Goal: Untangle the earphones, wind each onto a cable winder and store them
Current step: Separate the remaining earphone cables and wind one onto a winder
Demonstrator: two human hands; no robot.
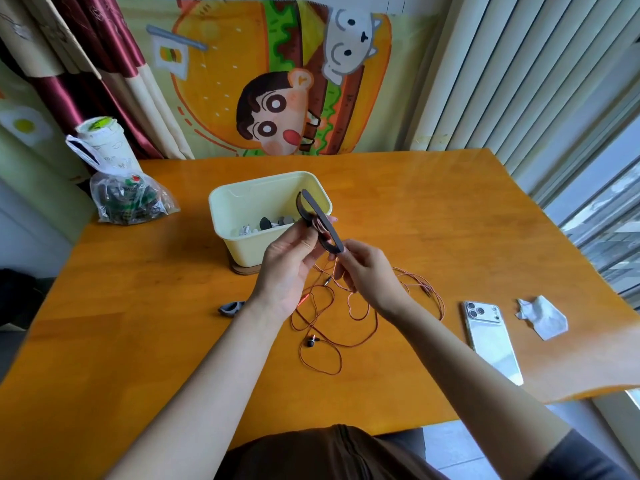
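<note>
My left hand (291, 268) grips a dark grey cable winder (320, 221) above the table, in front of the cream box. A few turns of copper-red earphone cable show around its middle. My right hand (367, 275) pinches the same cable just below the winder's lower end. The rest of the copper-red earphone cable (332, 320) lies in loose loops on the orange table under my hands, with one earbud (311, 341) near the front. A second grey winder (231, 308) lies on the table to the left of my left wrist.
A cream plastic box (242, 202) holding wound earphones stands behind my hands. A clear plastic bag (128, 199) and a paper cup (100, 140) sit at the back left. A white phone (491, 341) and a crumpled tissue (543, 317) lie at the right.
</note>
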